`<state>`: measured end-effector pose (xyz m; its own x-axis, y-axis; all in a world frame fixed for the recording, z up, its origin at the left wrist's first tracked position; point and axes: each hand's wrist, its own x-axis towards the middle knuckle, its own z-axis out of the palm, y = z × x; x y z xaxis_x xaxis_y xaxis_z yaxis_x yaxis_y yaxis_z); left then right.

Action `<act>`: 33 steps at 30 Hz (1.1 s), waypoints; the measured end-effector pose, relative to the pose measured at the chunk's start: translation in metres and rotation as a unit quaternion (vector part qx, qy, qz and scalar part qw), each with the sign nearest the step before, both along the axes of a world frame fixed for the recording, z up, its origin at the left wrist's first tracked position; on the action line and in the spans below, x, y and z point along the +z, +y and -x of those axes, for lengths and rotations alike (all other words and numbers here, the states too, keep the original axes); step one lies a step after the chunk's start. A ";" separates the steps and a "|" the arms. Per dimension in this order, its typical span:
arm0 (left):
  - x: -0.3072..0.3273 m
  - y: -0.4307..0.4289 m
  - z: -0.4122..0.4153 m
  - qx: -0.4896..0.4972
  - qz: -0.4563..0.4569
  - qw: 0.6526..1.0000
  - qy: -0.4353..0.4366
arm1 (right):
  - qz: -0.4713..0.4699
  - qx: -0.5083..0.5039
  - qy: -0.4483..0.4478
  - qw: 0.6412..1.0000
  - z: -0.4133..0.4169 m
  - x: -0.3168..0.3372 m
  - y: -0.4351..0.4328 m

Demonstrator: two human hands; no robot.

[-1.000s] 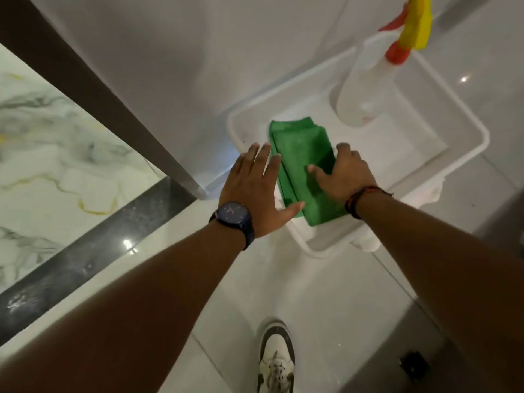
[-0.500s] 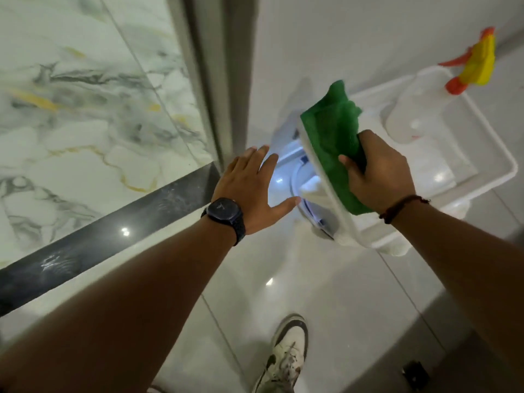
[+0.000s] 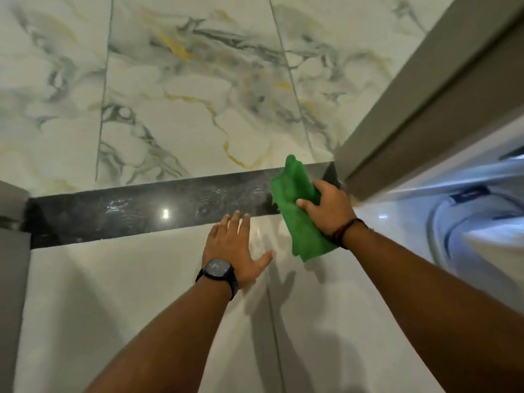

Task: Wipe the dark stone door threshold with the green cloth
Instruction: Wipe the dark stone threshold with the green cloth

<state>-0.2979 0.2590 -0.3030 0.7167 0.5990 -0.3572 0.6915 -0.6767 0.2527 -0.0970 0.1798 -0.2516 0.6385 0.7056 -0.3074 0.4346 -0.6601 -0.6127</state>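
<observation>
Spanning marbled and plain tiles: threshold (image 3: 141, 211).

Dark wristwatch (image 3: 217, 270) left, braided wristband (image 3: 344, 231) right.

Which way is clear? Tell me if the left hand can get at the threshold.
Probably yes. The left hand is spread open just short of the threshold, with nothing between them; the cloth sits further right.

Beyond the doorway lies a marble floor (image 3: 198, 95) of large pale tiles veined in grey and gold. On the near side the floor (image 3: 127, 293) is plain glossy white tile catching ceiling-light glints. A grey door frame (image 3: 425, 95) slants along the right; another grey post (image 3: 11, 251) stands left.
</observation>
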 end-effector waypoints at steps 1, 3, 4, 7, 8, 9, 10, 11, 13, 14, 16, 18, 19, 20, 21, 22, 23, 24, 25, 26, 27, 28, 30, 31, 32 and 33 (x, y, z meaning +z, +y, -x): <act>-0.021 0.001 0.009 0.010 -0.001 1.000 0.017 | -0.020 -0.014 0.020 1.000 -0.004 -0.020 0.012; -0.060 0.001 0.031 0.036 -0.009 0.999 0.033 | -0.047 -0.059 0.044 0.996 -0.011 -0.058 0.030; -0.075 0.000 0.040 0.046 -0.017 0.998 0.029 | -0.047 -0.088 0.032 0.994 -0.015 -0.074 0.033; -0.102 0.005 0.053 0.041 -0.039 0.998 0.000 | -0.004 -0.088 -0.178 0.980 -0.025 -0.109 0.029; -0.107 0.010 0.053 0.036 -0.045 0.998 -0.010 | 0.000 -0.031 -0.246 0.969 -0.028 -0.119 0.027; -0.111 0.013 0.052 0.031 -0.049 0.998 -0.015 | 0.006 0.039 -0.278 0.960 -0.028 -0.127 0.027; -0.114 0.016 0.050 0.026 -0.049 0.998 -0.017 | 0.026 0.105 -0.285 0.952 -0.028 -0.136 0.027; -0.116 0.017 0.048 0.023 -0.048 0.998 -0.019 | 0.057 0.150 -0.276 0.948 -0.025 -0.144 0.026; -0.122 0.017 0.048 0.021 -0.047 0.998 -0.029 | 0.102 0.161 -0.250 0.949 -0.020 -0.158 0.024; -0.124 0.017 0.048 0.019 -0.048 0.998 -0.033 | 0.103 0.148 -0.247 0.952 -0.017 -0.163 0.025; -0.128 0.017 0.050 0.018 -0.053 0.998 -0.038 | 0.102 0.127 -0.262 0.951 -0.012 -0.169 0.030; -0.131 0.018 0.051 0.018 -0.055 0.997 -0.043 | 0.107 0.114 -0.274 0.949 -0.010 -0.171 0.045; -0.131 0.018 0.051 0.018 -0.055 0.997 -0.043 | 0.108 0.110 -0.273 0.950 -0.009 -0.172 0.054; -0.131 0.018 0.051 0.018 -0.054 0.997 -0.043 | 0.105 0.113 -0.269 0.951 -0.007 -0.172 0.064; -0.131 0.018 0.051 0.019 -0.052 0.998 -0.043 | 0.099 0.126 -0.264 0.951 -0.002 -0.172 0.072; -0.130 0.017 0.051 0.020 -0.050 0.998 -0.043 | 0.090 0.148 -0.259 0.950 0.005 -0.172 0.079; -0.130 0.018 0.051 0.021 -0.047 0.998 -0.043 | 0.079 0.175 -0.255 0.948 0.012 -0.173 0.083; -0.131 0.018 0.050 0.022 -0.047 0.998 -0.043 | 0.068 0.202 -0.253 0.944 0.021 -0.173 0.084; -0.131 0.018 0.051 0.023 -0.049 0.998 -0.042 | 0.058 0.226 -0.251 0.939 0.029 -0.175 0.082; -0.131 0.018 0.051 0.022 -0.050 0.998 -0.041 | 0.049 0.246 -0.250 0.935 0.035 -0.175 0.078; -0.131 0.019 0.052 0.021 -0.051 0.998 -0.038 | 0.044 0.264 -0.249 0.931 0.039 -0.176 0.070; -0.130 0.019 0.052 0.019 -0.050 0.998 -0.036 | 0.041 0.279 -0.249 0.927 0.039 -0.176 0.061; -0.128 0.020 0.052 0.019 -0.048 0.998 -0.033 | 0.035 0.295 -0.251 0.921 0.029 -0.174 0.041; -0.127 0.019 0.052 0.020 -0.045 0.998 -0.033 | 0.032 0.293 -0.248 0.923 0.022 -0.173 0.031; -0.127 0.020 0.051 0.022 -0.043 0.998 -0.034 | 0.027 0.285 -0.241 0.927 0.014 -0.171 0.021; -0.127 0.020 0.051 0.024 -0.041 0.998 -0.035 | 0.024 0.274 -0.234 0.932 0.006 -0.170 0.014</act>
